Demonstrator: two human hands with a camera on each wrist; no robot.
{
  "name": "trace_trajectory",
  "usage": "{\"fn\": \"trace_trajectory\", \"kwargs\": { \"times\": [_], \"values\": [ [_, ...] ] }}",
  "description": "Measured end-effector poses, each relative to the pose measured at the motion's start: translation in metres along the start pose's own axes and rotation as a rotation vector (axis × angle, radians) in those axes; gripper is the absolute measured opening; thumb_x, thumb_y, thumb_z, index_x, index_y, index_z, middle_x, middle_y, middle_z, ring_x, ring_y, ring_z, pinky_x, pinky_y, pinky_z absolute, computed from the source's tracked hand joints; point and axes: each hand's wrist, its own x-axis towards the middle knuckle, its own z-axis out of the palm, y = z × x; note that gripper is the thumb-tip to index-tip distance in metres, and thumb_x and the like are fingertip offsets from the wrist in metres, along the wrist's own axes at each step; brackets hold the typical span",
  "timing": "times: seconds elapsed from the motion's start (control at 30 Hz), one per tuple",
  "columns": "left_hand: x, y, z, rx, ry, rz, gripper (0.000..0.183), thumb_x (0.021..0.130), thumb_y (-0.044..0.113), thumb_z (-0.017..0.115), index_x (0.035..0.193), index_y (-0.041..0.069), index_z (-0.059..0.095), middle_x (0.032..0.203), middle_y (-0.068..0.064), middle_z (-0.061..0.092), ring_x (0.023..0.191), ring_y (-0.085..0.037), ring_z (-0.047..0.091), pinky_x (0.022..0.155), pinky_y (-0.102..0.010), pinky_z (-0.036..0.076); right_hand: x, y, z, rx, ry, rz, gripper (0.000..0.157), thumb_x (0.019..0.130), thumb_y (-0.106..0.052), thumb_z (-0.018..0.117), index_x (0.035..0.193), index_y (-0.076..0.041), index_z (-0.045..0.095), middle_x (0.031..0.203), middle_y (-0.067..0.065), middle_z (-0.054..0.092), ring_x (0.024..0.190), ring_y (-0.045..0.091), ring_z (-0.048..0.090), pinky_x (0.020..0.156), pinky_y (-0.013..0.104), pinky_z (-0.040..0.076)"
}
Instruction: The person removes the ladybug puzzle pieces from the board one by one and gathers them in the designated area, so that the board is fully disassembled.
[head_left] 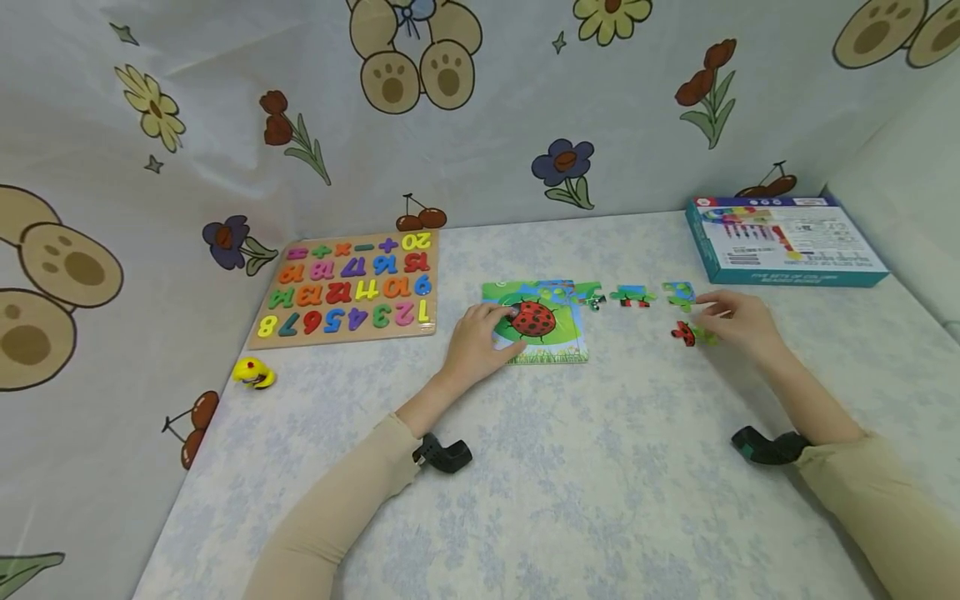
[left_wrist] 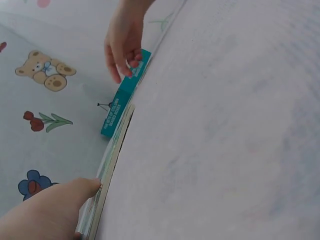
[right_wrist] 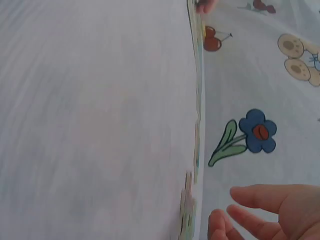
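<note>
A ladybug jigsaw (head_left: 551, 329) lies flat in the middle of the table. My left hand (head_left: 491, 323) rests on its left side with the fingers laid flat; in the left wrist view that hand (left_wrist: 60, 210) touches the jigsaw's edge (left_wrist: 107, 170). To the right, a loose red and green piece (head_left: 686, 334) lies on the table, and my right hand (head_left: 712, 321) hovers just beside it. In the right wrist view the right hand's fingers (right_wrist: 255, 197) are spread and hold nothing. Three more loose pieces (head_left: 632, 296) lie in a row behind the jigsaw's right edge.
A wooden number board (head_left: 348, 287) lies at the back left, with a small yellow toy (head_left: 253, 372) in front of it. A teal box (head_left: 783, 242) sits at the back right. Printed cloth walls (head_left: 225, 125) enclose the table on the left and back.
</note>
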Motion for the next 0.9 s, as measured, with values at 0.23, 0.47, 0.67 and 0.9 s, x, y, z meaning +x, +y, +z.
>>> {"fn": "trace_trajectory", "kwargs": {
  "times": [0.23, 0.47, 0.67, 0.9],
  "values": [
    [0.000, -0.002, 0.001, 0.022, -0.003, 0.004, 0.061, 0.081, 0.045, 0.072, 0.129, 0.011, 0.059, 0.131, -0.008, 0.054, 0.125, -0.025, 0.047, 0.104, -0.045, 0.041, 0.015, -0.061, 0.050, 0.127, -0.079, -0.184, 0.036, 0.093, -0.013, 0.060, 0.125, 0.004, 0.057, 0.113, 0.026, 0.062, 0.091, 0.031, 0.061, 0.063, 0.024, 0.051],
    [0.001, -0.003, 0.002, 0.031, 0.004, 0.017, 0.062, 0.080, 0.046, 0.072, 0.130, 0.011, 0.060, 0.128, -0.006, 0.055, 0.121, -0.024, 0.049, 0.102, -0.043, 0.042, 0.033, -0.107, 0.102, 0.164, -0.180, -0.292, 0.046, 0.088, -0.008, 0.066, 0.131, 0.002, 0.054, 0.126, 0.023, 0.059, 0.105, 0.037, 0.059, 0.084, 0.043, 0.052],
    [0.000, -0.002, 0.001, 0.036, 0.005, 0.022, 0.062, 0.080, 0.046, 0.073, 0.129, 0.009, 0.060, 0.128, -0.007, 0.056, 0.121, -0.024, 0.049, 0.101, -0.043, 0.043, 0.039, -0.122, 0.120, 0.137, -0.190, -0.332, 0.054, 0.083, -0.004, 0.070, 0.133, 0.003, 0.051, 0.129, 0.025, 0.056, 0.108, 0.039, 0.057, 0.087, 0.047, 0.052],
    [0.000, -0.001, 0.000, 0.027, 0.008, 0.026, 0.061, 0.080, 0.045, 0.074, 0.127, 0.007, 0.061, 0.126, -0.008, 0.057, 0.119, -0.025, 0.050, 0.098, -0.043, 0.045, 0.044, -0.123, 0.124, 0.178, -0.161, -0.345, 0.050, 0.080, 0.005, 0.070, 0.128, 0.001, 0.056, 0.121, 0.024, 0.055, 0.106, 0.038, 0.056, 0.088, 0.048, 0.051]
  ]
}}
